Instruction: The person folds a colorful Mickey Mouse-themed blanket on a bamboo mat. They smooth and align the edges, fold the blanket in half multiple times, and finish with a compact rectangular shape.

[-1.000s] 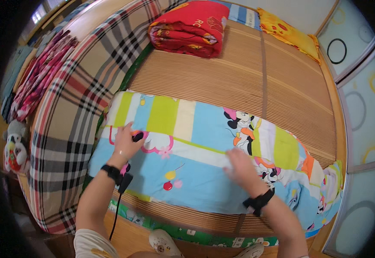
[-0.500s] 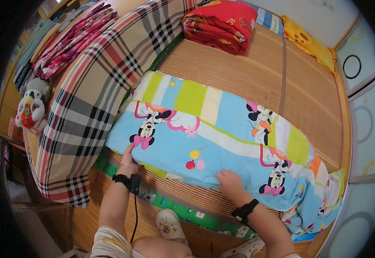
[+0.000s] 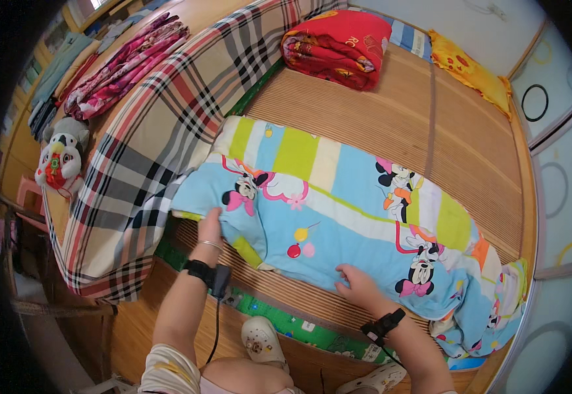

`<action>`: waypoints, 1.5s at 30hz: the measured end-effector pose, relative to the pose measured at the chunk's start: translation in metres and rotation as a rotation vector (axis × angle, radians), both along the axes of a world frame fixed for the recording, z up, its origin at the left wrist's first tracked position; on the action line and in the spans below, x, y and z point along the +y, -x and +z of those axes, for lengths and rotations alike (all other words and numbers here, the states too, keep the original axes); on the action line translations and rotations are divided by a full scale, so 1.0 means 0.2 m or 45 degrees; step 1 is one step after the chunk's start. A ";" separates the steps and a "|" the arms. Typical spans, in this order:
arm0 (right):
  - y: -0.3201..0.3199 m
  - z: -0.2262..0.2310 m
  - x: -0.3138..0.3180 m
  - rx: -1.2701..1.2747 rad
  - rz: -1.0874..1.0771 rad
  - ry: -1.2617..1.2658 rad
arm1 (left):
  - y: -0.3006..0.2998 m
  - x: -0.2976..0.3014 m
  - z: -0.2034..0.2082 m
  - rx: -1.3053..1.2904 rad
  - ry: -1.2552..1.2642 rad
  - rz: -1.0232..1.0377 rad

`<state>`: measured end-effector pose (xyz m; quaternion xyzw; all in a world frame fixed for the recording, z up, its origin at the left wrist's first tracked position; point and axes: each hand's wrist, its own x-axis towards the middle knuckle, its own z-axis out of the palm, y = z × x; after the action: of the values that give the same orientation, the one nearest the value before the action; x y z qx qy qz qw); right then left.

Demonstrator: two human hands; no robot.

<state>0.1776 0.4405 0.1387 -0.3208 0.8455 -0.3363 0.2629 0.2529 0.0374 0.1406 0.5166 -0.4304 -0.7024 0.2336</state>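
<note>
Everything here I place by the folded quilt (image 3: 338, 243), pale blue with lime and cream bands and cartoon mice. Well to the left of the quilt, a grey and white plush toy (image 3: 63, 161) with a red front sits at the edge of a wooden tabletop (image 3: 208, 26). A heap of pink and white patterned cloth (image 3: 125, 69) lies on that top, beyond the quilt's left end. A plaid cover (image 3: 161, 134) hangs down from there and comes right up beside the quilt's left end.

The left hand (image 3: 210, 228) is at the quilt's near edge, toward its left end, where the cloth is puckered and a lime strip shows below. Its fingers are partly hidden, so I cannot tell how far they are closed or whether they grip the fabric. The quilt itself lies stretched across a brown ribbed mat (image 3: 338, 121), its right end bunched up. Beyond the quilt stands a red rolled-up bedding bundle (image 3: 338, 49).

The right hand (image 3: 359, 287) is at the middle of the quilt's near edge, fingers loosely curled with thumb and forefinger apart, nothing visibly gripped. A yellow pillow (image 3: 470, 72) rests far beyond the quilt's right half, and frosted sliding doors (image 3: 558, 187) stand to its right.
</note>
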 end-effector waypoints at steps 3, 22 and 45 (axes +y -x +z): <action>0.07 0.08 0.00 -0.067 -0.110 0.078 | 0.12 0.21 0.00 -0.359 0.355 -0.050; 0.21 0.00 0.37 -1.106 -1.089 0.573 | 0.09 1.05 0.14 0.201 1.554 -2.238; 0.23 0.02 0.54 0.006 -0.942 -0.242 | -0.21 0.78 -0.09 -0.134 0.156 -1.898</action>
<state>0.1322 0.5486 0.1428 0.0312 0.9322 -0.3279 0.1504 0.2939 0.1934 0.1230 0.1073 -0.7152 -0.6237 -0.2966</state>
